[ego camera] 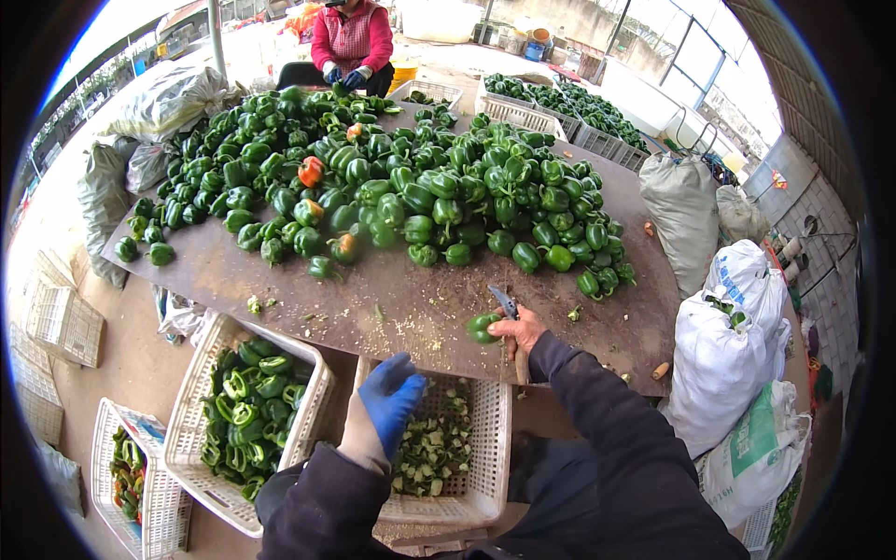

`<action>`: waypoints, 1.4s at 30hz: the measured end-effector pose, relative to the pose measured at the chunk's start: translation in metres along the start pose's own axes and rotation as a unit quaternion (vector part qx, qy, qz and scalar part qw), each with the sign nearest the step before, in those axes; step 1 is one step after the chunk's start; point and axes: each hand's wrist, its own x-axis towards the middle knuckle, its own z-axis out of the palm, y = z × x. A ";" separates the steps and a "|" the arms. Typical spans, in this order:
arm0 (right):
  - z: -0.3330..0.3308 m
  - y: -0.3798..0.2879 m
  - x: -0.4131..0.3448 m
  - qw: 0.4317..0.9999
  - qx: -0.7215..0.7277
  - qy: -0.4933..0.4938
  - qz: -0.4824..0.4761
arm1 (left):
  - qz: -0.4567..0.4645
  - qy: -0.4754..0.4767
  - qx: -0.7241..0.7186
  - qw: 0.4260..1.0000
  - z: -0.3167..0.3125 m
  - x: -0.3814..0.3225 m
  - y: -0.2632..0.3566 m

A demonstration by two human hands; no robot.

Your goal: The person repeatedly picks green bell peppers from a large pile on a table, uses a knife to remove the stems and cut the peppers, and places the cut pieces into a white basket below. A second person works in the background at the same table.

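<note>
My right hand (523, 330) is bare and holds a green bell pepper (483, 327) above the near edge of the brown table (336, 311). The same hand grips a knife (505, 302) with a curved blade and a wooden handle, the blade pointing away from me. My left hand (392, 399), in a blue-coated glove, is raised over a white plastic crate (493, 448) with its fingers apart and nothing visible in them. Pepper cores and stem pieces (434, 455) lie in that crate. A large pile of whole green peppers (420, 189) covers the table's far part.
Left of me, a crate (318, 392) holds cut green peppers (245, 420); a smaller crate (168, 511) stands beyond it. White woven sacks (714, 371) stand on the right. Across the table, a person (353, 42) in gloves handles peppers. Filled crates (609, 143) stand behind.
</note>
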 end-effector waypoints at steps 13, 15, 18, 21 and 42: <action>0.098 -0.056 -0.158 0.978 -0.072 -0.123 -0.153 | -0.009 -0.166 -0.194 0.967 -0.001 0.000 -0.014; 0.106 -0.052 -0.163 0.950 -0.151 -0.061 -0.266 | 0.004 -0.169 -0.176 0.970 -0.003 -0.002 -0.008; 0.111 -0.048 -0.174 0.932 -0.228 0.011 -0.283 | 0.012 -0.166 -0.173 0.971 -0.007 -0.004 0.002; 0.117 -0.044 -0.177 0.890 -0.246 0.040 -0.382 | 0.014 -0.141 -0.226 0.964 -0.005 -0.008 0.005; 0.135 0.000 -0.160 0.838 -0.281 -0.031 -0.467 | 0.037 -0.103 -0.248 0.963 0.008 -0.002 -0.014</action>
